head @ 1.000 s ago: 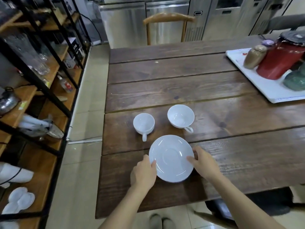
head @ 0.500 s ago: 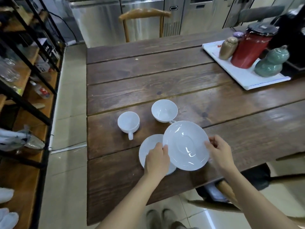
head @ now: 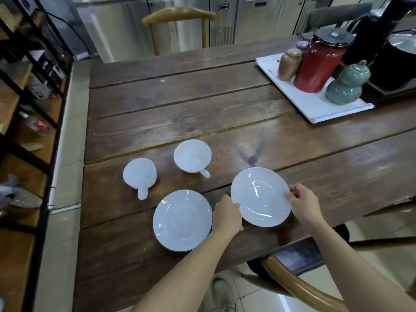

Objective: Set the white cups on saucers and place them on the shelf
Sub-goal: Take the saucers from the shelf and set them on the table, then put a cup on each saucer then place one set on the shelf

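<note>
I have one saucer [head: 261, 197] pinched by its rim between my two hands, my left hand [head: 227, 216] on the near-left edge and my right hand [head: 302, 204] on the right edge, fingertips only, nothing under it. It looks tilted a little toward me and close over the table [head: 202, 109], and I cannot tell whether its far edge already touches the wood. That thin hold is my main worry: glazed china is slick, and if one hand lets go before the other it could tip and clatter down, or chip on the plank seam below it. Just beside my left wrist sits the second saucer [head: 182, 220], flat near the table's front edge; it seems to rest on something dark, perhaps more saucers, and a careless pull-back of my forearm could nudge it off toward the floor. The two white cups stand farther in, one cup [head: 139, 174] with its handle toward me, the other cup [head: 192, 156] close to the saucer I hold, its handle pointing my way, so sliding the saucer forward might knock it. The shelf [head: 29, 136] to my left is crowded, which could make the final placing tight.
</note>
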`<action>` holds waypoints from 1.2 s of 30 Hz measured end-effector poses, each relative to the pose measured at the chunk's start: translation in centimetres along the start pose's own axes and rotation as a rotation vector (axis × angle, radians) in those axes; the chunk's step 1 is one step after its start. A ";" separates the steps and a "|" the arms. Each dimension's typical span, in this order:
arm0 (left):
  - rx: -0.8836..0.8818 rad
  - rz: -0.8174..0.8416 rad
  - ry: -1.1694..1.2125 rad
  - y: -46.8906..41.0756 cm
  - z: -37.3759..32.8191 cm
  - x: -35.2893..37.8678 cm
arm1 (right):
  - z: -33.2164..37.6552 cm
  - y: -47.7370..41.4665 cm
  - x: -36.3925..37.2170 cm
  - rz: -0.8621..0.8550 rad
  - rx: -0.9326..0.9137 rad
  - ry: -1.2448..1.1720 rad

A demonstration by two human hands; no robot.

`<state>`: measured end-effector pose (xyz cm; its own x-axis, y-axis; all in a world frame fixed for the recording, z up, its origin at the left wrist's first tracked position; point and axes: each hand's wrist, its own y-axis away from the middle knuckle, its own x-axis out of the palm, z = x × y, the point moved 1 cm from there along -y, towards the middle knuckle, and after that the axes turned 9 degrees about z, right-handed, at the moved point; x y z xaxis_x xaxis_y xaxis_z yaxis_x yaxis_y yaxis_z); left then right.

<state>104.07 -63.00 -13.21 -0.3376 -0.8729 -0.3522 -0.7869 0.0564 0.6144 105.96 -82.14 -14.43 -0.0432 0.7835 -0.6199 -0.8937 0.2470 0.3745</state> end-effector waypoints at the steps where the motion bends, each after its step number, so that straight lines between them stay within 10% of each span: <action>1: -0.008 -0.004 -0.006 -0.1 0.0 0.2 | -0.2 -0.2 -0.1 0.010 0.001 -0.002; 21: -0.071 -0.070 -0.079 -0.6 0.8 0.5 | -0.5 -1.5 -0.6 0.101 0.003 0.198; 27: 0.194 -0.619 0.053 2.9 0.1 -7.5 | 4.7 -1.3 -0.9 -0.161 -0.145 0.078; 32: 0.102 -0.987 0.177 3.3 4.0 -16.5 | 12.8 -0.3 4.7 0.090 -0.521 0.042; 36: -0.134 -0.866 0.182 2.0 7.8 -20.5 | 18.2 0.5 12.0 0.484 -0.548 0.158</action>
<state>105.35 -41.22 -10.25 0.4433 -0.6470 -0.6204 -0.6567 -0.7055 0.2666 113.17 -62.21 -9.16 -0.5145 0.6313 -0.5803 -0.8514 -0.4563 0.2586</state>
